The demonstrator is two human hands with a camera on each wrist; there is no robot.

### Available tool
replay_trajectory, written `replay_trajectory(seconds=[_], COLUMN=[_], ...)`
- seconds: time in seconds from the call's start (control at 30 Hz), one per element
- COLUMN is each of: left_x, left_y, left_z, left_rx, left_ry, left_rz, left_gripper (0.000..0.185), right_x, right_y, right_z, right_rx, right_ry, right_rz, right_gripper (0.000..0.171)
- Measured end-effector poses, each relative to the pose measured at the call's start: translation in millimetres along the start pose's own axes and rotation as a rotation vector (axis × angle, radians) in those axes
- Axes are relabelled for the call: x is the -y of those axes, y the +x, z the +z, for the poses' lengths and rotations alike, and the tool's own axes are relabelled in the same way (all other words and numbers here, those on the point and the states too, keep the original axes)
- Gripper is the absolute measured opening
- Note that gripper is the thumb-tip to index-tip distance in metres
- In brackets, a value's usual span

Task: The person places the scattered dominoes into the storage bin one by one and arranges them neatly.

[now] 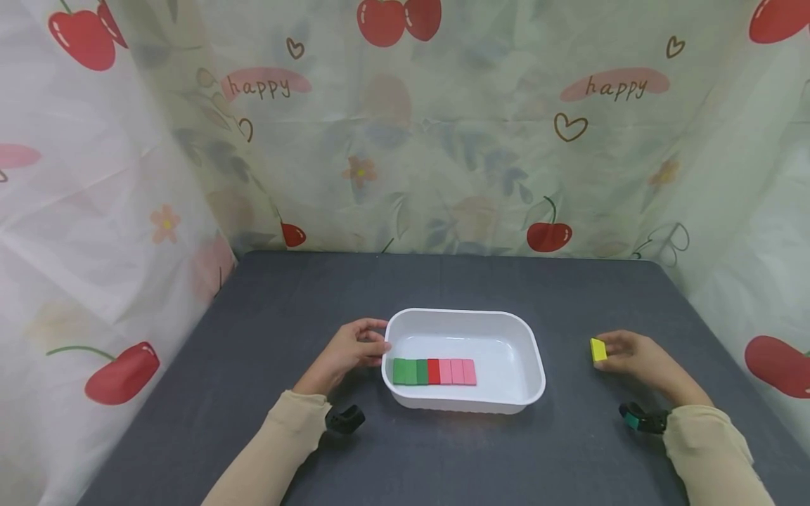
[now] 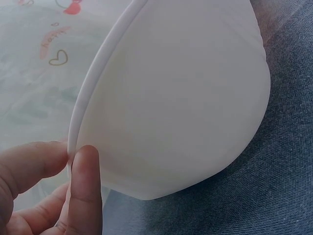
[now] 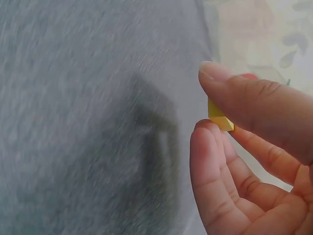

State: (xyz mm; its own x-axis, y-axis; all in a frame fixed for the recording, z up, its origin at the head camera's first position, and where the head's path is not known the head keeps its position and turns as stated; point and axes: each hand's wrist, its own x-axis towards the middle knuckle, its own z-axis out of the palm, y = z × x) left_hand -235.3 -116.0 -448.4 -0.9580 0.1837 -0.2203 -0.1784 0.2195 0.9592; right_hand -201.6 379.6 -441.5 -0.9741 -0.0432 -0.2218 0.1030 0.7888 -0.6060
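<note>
Right wrist view: yellow block mostly covered by the right hand; table surface blurred. Left wrist view: white tray cut off at the top edge, its contents hidden behind its wall; left hand cropped at the corner.

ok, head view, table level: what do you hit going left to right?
Left hand touching the rim of the white tray → green blocks → red block → pink blocks → yellow block → right hand pinching it.
</note>
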Motion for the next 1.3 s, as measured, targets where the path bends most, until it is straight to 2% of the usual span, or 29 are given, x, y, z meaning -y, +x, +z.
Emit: replay_trajectory(seconds=[0.2,0.77,0.97,1.3], left_x=[0.4,0.5,-0.6,-0.7], left_y=[0.7,-0.3,-1.5,-1.4], left_z=[-0.7,0.8,1.0,0.3], left_rx=[0.008,-0.002,-0.006,0.001], left_ry=[-0.001,-0.002,0.0,0.002], left_rz=[0.003,-0.008,-0.004,-0.005], left_gripper=[0.048,0.047,0.048,0.047], right_x=[13,80,99,122], right_y=[-1,-17,-22,-25], right_z=[2,5,12,27], right_rx=[-0.032,-0.089,-0.079,-0.008], right_ry=[0.02,0.061,0.093,0.157], right_rz=[-0.049,-0.137,-0.172,-0.216], right_gripper=[0.071,0.074,0.069,0.061])
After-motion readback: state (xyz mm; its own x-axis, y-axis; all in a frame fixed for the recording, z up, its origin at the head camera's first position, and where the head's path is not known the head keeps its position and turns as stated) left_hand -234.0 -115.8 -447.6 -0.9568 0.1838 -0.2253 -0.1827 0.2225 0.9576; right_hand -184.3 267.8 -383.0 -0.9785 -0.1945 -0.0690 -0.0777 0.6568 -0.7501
